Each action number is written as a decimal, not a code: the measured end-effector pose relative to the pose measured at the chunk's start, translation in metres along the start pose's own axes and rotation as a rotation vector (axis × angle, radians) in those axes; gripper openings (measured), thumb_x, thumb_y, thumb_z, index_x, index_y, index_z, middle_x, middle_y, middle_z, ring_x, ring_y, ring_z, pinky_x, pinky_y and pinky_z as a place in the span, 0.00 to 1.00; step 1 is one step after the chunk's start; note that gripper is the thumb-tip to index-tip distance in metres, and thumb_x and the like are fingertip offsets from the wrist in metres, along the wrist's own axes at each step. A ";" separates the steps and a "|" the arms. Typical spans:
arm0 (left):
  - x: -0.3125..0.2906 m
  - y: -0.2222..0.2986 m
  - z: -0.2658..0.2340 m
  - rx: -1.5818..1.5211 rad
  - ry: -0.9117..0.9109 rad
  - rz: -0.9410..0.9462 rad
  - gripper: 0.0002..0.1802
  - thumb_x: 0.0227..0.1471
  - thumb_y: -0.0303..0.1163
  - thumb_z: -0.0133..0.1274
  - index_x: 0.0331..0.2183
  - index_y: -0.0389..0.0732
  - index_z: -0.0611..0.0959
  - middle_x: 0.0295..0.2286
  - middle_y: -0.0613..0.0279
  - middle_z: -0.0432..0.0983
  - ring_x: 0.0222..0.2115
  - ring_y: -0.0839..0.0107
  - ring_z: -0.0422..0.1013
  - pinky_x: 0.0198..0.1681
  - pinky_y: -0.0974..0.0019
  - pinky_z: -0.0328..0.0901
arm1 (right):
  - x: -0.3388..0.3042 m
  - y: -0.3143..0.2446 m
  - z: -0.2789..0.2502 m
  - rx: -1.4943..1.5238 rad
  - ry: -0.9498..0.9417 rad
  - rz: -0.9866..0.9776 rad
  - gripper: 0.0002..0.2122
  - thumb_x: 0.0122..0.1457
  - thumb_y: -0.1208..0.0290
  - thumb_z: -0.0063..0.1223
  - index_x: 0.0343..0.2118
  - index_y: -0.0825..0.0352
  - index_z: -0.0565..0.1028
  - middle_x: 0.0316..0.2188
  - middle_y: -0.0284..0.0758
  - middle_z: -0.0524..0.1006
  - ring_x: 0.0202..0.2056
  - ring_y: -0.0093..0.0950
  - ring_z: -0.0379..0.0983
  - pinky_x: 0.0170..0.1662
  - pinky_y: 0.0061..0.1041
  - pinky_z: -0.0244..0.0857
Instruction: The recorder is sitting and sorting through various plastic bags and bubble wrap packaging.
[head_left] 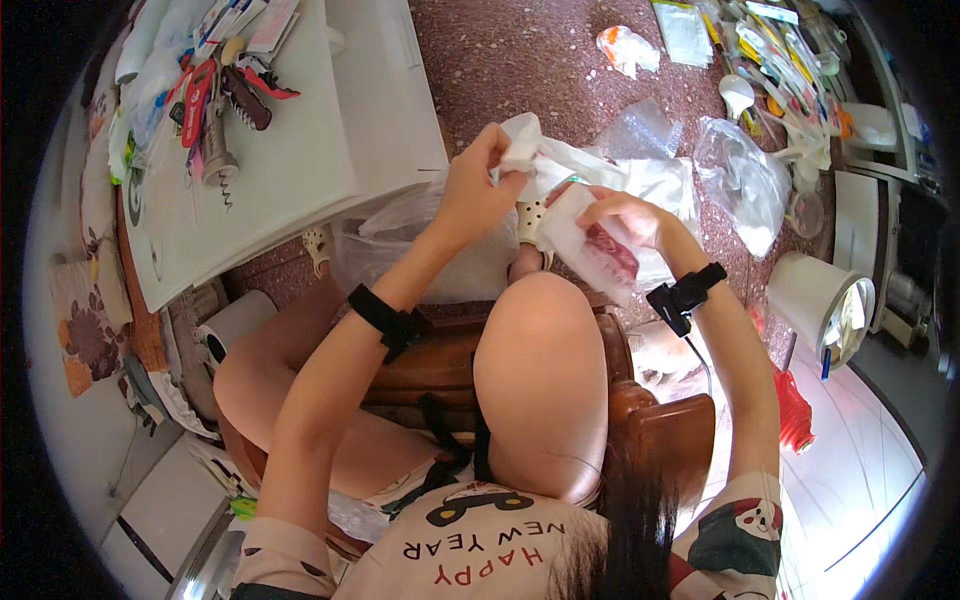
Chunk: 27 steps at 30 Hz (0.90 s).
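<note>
1. White table [295, 165], landmark: corkscrew [216, 150] on top.
2. Just right of table: left hand [485, 175], thumb and fingers pinched on white wrapping [522, 150]; material unclear.
3. Farther right of table: white-and-red packet [598, 253], gripped by right hand [628, 216], fingers curled.
4. Well right of table: white bin [800, 290].

Bright picture, with the strongest light at the lower right.
There the pale floor [855, 480] is almost washed out by glare, while the left leg [262, 375] lies in shadow. The white table [285, 140] bends along its edges, black surrounds the round view, and far small items [785, 60] look rather soft.
</note>
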<state>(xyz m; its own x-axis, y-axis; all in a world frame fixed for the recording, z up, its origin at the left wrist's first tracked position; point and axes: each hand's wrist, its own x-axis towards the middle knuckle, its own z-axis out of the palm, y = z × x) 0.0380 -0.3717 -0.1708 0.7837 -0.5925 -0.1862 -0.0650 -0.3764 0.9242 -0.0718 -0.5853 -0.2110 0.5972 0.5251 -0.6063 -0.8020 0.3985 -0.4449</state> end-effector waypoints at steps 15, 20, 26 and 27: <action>-0.011 0.000 -0.003 -0.411 0.007 -0.313 0.21 0.51 0.31 0.52 0.47 0.34 0.72 0.21 0.62 0.72 0.21 0.76 0.70 0.27 0.70 0.68 | 0.005 -0.013 0.030 0.126 0.280 -0.341 0.34 0.48 0.75 0.49 0.61 0.62 0.52 0.47 0.39 0.68 0.46 0.28 0.67 0.51 0.27 0.60; -0.008 0.000 -0.004 -0.338 -0.124 -0.342 0.21 0.54 0.33 0.50 0.49 0.36 0.72 0.22 0.62 0.73 0.19 0.74 0.70 0.22 0.69 0.69 | 0.011 0.001 0.003 0.081 0.396 -0.276 0.22 0.50 0.73 0.48 0.51 0.66 0.64 0.36 0.35 0.72 0.38 0.25 0.69 0.45 0.26 0.64; -0.017 0.011 -0.007 -0.399 -0.217 -0.216 0.24 0.56 0.33 0.46 0.55 0.42 0.66 0.33 0.58 0.74 0.23 0.74 0.72 0.23 0.71 0.69 | 0.024 0.006 -0.014 0.103 0.279 0.077 0.08 0.54 0.75 0.46 0.36 0.73 0.70 0.26 0.35 0.73 0.29 0.22 0.71 0.33 0.21 0.68; -0.017 0.013 -0.001 -0.405 -0.227 -0.211 0.24 0.56 0.33 0.46 0.55 0.42 0.66 0.33 0.58 0.74 0.23 0.74 0.72 0.23 0.71 0.69 | 0.031 0.008 -0.031 0.226 0.193 0.041 0.06 0.54 0.75 0.45 0.33 0.73 0.70 0.26 0.36 0.73 0.29 0.25 0.72 0.33 0.23 0.69</action>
<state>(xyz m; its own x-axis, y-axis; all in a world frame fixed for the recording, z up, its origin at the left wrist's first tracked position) 0.0245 -0.3655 -0.1548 0.5974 -0.6900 -0.4088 0.3598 -0.2249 0.9055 -0.0593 -0.5892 -0.2538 0.5342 0.4002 -0.7447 -0.7907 0.5481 -0.2726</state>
